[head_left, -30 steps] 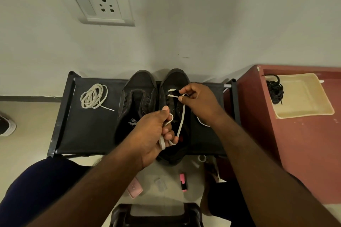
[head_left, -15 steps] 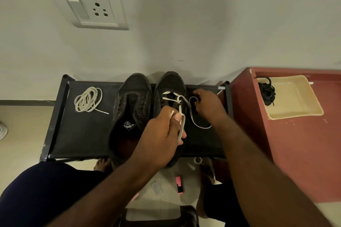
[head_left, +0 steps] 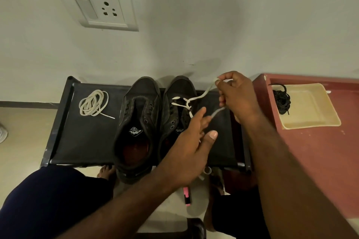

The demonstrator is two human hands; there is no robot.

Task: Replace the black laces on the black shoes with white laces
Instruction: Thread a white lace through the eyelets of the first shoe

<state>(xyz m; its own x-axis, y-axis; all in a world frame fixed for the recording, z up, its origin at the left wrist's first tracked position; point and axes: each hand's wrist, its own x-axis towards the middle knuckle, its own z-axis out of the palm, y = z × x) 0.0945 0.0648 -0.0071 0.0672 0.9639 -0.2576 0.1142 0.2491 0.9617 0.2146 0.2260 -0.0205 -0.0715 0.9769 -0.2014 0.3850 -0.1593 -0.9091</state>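
Observation:
Two black shoes stand side by side on a black rack (head_left: 81,141). The left shoe (head_left: 136,122) has bare eyelets. A white lace (head_left: 180,101) crosses the front eyelets of the right shoe (head_left: 178,87). My right hand (head_left: 239,97) pinches this lace and holds it up to the right of the shoe, near the wall. My left hand (head_left: 192,141) hovers over the right shoe with fingers stretched and thumb apart, fingertips touching a lace strand. A second white lace (head_left: 93,103) lies coiled at the rack's left end. Removed black laces (head_left: 281,101) sit in a cream tray (head_left: 310,126).
The tray rests on a red-brown table (head_left: 320,151) right of the rack. The wall with a socket plate (head_left: 101,6) is directly behind the shoes. A pink marker (head_left: 186,197) lies on the floor below; my knee (head_left: 48,200) and bare foot (head_left: 105,170) are near the rack's front.
My right hand rose from the rack and drew the white lace up and to the right. My left hand loosened its grip on the lace and spread its fingers.

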